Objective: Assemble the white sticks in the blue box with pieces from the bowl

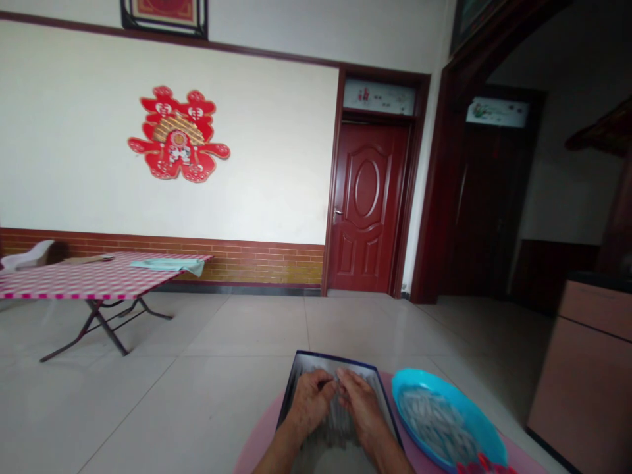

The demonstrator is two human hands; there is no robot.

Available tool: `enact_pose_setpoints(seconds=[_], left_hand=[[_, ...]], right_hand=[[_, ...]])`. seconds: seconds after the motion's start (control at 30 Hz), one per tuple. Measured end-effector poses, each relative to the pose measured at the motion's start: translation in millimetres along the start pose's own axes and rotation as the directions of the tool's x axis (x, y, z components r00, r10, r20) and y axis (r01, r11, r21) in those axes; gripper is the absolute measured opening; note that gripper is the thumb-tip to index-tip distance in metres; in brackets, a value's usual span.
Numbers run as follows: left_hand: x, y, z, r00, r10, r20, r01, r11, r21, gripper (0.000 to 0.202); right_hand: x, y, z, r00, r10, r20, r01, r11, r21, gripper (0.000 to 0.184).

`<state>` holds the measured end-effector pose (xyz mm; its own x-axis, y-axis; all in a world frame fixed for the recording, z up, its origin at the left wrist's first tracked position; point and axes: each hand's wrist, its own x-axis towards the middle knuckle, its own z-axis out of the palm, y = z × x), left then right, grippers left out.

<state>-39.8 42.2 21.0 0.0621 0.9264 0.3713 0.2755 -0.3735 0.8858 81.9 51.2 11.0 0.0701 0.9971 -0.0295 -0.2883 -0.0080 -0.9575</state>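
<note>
- On a round pink mat (261, 431), a dark-blue-rimmed tray (336, 359) lies directly beneath both hands, lined with rows of thin grey strips (338, 431).
- Left hand (311, 401): fingers curled, positioned over the tray.
- Right hand (358, 401): fingers curled, almost touching the other hand; any grip on either hand cannot be confirmed from this view.
- Beside the tray: a blue plastic basin (419, 382) containing silvery slender items (434, 424).
</note>
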Motion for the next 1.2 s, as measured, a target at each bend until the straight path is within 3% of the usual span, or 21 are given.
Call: enact_pose_setpoints(seconds=[0.23,0.43,0.6,0.8,1.0,1.2], left_hand=[[1.0,-6.7,1.5,0.999,0.035,0.002,-0.035,0.999,-0.01,0.023],[-0.1,-3.7,0.6,0.999,0.036,-0.006,-0.036,0.999,0.017,0.022],[0.0,-0.7,0.5,0.999,0.048,0.002,-0.048,0.999,0.019,0.023],[-0.2,-3.4,1.1,0.999,0.035,0.002,-0.035,0.999,-0.02,0.023],[0.7,-4.0,1.2,0.999,0.039,-0.002,-0.039,0.999,0.017,0.024],[-0.1,-4.2,2.9,1.0,-0.003,0.026,0.004,1.0,-0.026,0.024]], right_hand=[[1.8,0.1,0.4,0.999,0.044,-0.02,-0.044,0.999,0.004,0.055],[0.8,-0.1,-1.9,0.999,-0.037,0.037,0.037,0.999,0.004,0.048],[0.3,1.7,1.6,0.999,-0.05,-0.014,0.049,0.997,-0.055,0.042],[0.2,-1.9,-0.1,0.999,0.017,-0.031,-0.017,1.0,-0.021,0.049],[-0.7,-2.7,-1.6,0.999,-0.037,0.008,0.037,0.999,-0.026,0.045],[0.1,-0.6,-1.5,1.0,-0.01,-0.026,0.009,0.999,-0.047,0.048]])
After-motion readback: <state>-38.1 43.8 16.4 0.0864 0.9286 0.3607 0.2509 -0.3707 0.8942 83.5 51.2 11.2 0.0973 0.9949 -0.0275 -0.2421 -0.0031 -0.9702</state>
